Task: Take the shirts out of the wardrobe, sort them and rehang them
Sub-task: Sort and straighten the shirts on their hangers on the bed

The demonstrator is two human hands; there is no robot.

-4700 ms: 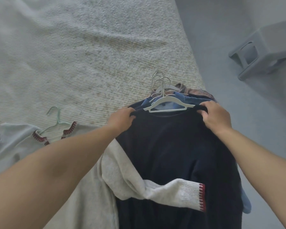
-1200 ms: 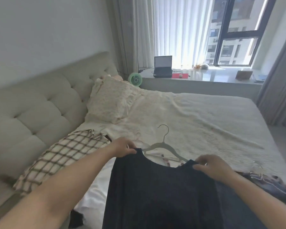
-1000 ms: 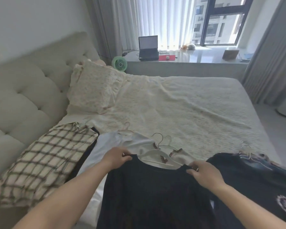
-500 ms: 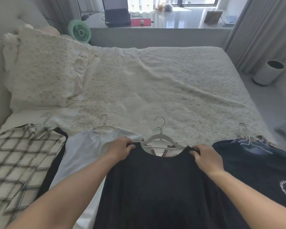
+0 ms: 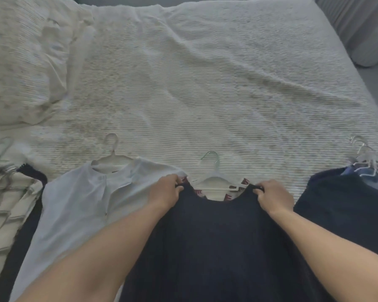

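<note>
Left hand [image 5: 166, 191] and right hand [image 5: 274, 195] each pinch the dark shirt's [image 5: 216, 247] shoulders over the bed [image 5: 205, 83].

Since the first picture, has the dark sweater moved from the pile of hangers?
Yes. The dark sweater, then on the pile of hangers, now lies to its left, over the red-trimmed sweater, beside the white shirt.

- The bed [image 5: 216, 83] carries everything, covered by a cream ribbed bedspread.
- A pillow [image 5: 24, 62] lies at its far left.
- Along the near edge, left to right: a checked shirt [image 5: 7, 205], a white shirt [image 5: 81, 205] on a hanger, a dark navy shirt [image 5: 216, 247], and a navy pile [image 5: 347, 203] with several hangers.
</note>
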